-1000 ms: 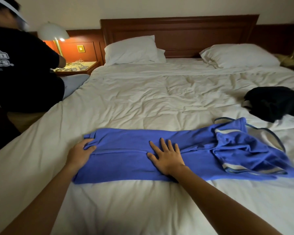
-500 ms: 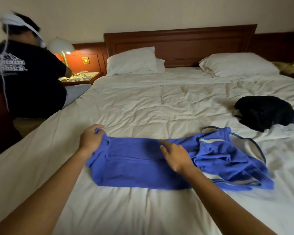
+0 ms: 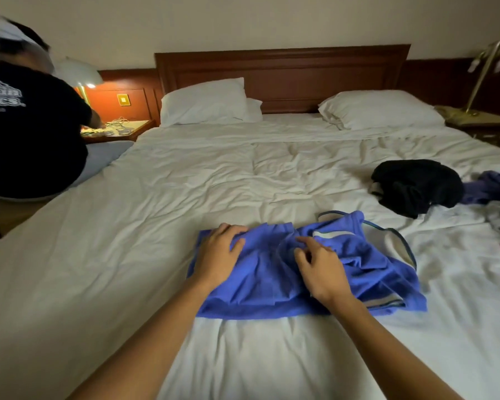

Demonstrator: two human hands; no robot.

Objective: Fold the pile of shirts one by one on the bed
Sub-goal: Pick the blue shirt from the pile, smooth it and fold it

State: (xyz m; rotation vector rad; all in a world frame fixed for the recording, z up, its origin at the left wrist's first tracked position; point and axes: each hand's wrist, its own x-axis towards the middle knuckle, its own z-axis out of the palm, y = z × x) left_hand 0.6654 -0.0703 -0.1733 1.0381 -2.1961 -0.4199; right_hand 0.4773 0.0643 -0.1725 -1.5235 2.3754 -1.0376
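Your left grip (image 3: 220, 252) is clutching the left end of the blue shirt (image 3: 243, 301); your right grip (image 3: 319, 269) is curling over its middle, hold impossible to tell. The shirt is lying lower centre on the bed (image 3: 156, 226), long axis running rightward.

- Plain cream wall (image 3: 243, 21) behind the bed (image 3: 185, 197), which wears a rumpled white cover.
- Dark wooden headboard (image 3: 283, 76); two white pillows (image 3: 205, 101) lean against it.
- Lit lamp (image 3: 78, 73) at left glows orange on the wood panelling above a bedside table (image 3: 122, 129) littered with what may be cables.
- Brass lamp (image 3: 482, 79) at right, unlit.
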